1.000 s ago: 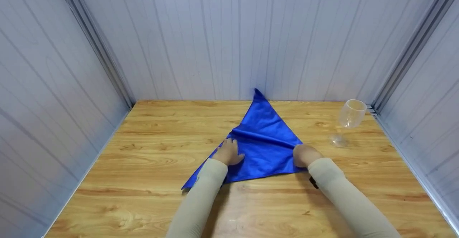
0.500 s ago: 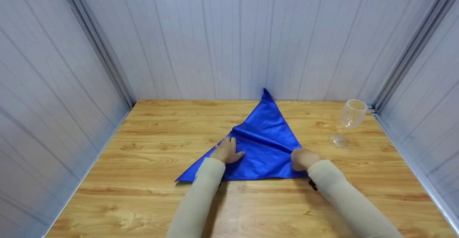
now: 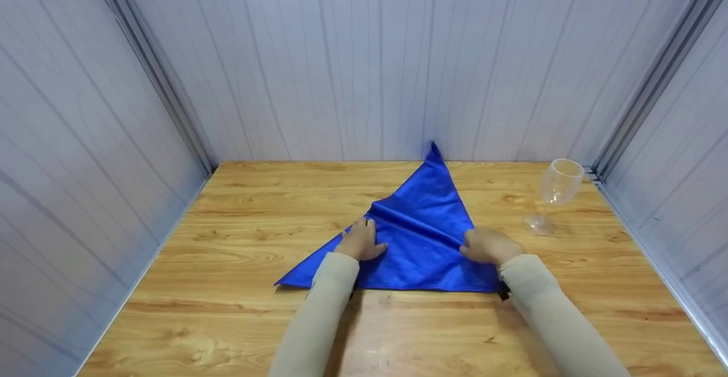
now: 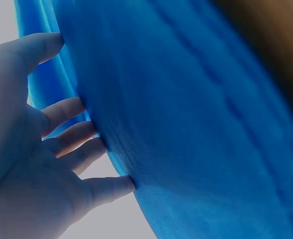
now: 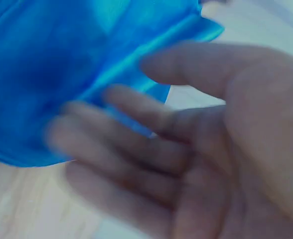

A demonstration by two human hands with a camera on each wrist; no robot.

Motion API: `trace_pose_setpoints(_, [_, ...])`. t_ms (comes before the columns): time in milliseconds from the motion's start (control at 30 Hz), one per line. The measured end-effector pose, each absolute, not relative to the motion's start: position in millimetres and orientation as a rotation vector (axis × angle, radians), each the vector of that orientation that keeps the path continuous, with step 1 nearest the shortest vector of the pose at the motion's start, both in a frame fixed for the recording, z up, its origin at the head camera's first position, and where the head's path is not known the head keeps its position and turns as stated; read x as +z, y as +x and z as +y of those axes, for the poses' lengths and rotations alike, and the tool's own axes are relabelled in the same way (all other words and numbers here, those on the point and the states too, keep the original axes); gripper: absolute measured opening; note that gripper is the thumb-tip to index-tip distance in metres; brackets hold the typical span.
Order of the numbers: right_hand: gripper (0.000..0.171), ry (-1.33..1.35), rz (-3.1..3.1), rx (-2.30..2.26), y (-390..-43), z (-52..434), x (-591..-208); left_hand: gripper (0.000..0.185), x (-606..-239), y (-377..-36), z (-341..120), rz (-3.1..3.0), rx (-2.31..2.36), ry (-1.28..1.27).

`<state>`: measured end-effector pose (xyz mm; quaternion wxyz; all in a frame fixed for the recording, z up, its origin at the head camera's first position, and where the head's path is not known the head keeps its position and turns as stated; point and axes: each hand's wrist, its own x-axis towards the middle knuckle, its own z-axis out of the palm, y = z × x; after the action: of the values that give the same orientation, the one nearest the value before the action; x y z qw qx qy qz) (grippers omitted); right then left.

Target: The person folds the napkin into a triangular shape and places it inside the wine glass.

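- Head view shows your left hand [image 3: 360, 241] lying flat on the blue cloth [image 3: 418, 235], fingers straight and spread, pressing the fabric near its left edge.
- Left wrist view confirms this: your left hand [image 4: 34, 149] is open, and the fingers [image 4: 69, 110] touch the cloth [image 4: 186, 114] with their tips, with nothing gripped.
- Your right hand [image 3: 488, 246] rests on the cloth's right edge; in the head view its fingers point inward over the fabric.
- Right wrist view is blurred, but your right hand [image 5: 196, 144] appears open with fingers extended, and a fold of the cloth [image 5: 62, 64] lies just past the fingertips; you hold nothing firmly there.
- Your cloth is folded into a triangle on the wooden surface [image 3: 227, 212], its long edge towards you and its point touching the back wall [image 3: 341, 53].
- Beyond your right hand, a clear wine glass [image 3: 554, 195] stands upright on the surface, apart from the cloth and near the right wall.
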<state>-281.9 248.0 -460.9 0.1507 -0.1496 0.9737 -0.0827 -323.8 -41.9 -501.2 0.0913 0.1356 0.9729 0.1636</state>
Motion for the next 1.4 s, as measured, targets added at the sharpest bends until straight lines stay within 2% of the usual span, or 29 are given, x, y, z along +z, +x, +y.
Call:
trace_pose_setpoints(167, [0.013, -0.464, 2.96, -0.49, -303.3, 263.9, -473.6, 0.073, -502.3, -323.1, -40.0, 2.914, 0.478, 0.397])
trace_pose_setpoints(300, [0.023, -0.47, 3.045, -0.595, -314.8, 267.9, -488.3, 0.073, -501.9, -323.0, -40.0, 2.906, 0.46, 0.381])
trace_pose_setpoints(600, [0.043, -0.69, 2.917, -0.656, -328.1, 273.2, -512.1, 0.073, -502.3, -323.5, -39.8, 2.889, 0.466, 0.379])
trace_pose_setpoints(1400, [0.054, -0.312, 2.867, -0.464, -326.3, 272.0, -501.4, 0.071, -501.1, -323.3, -40.6, 2.899, 0.451, 0.421])
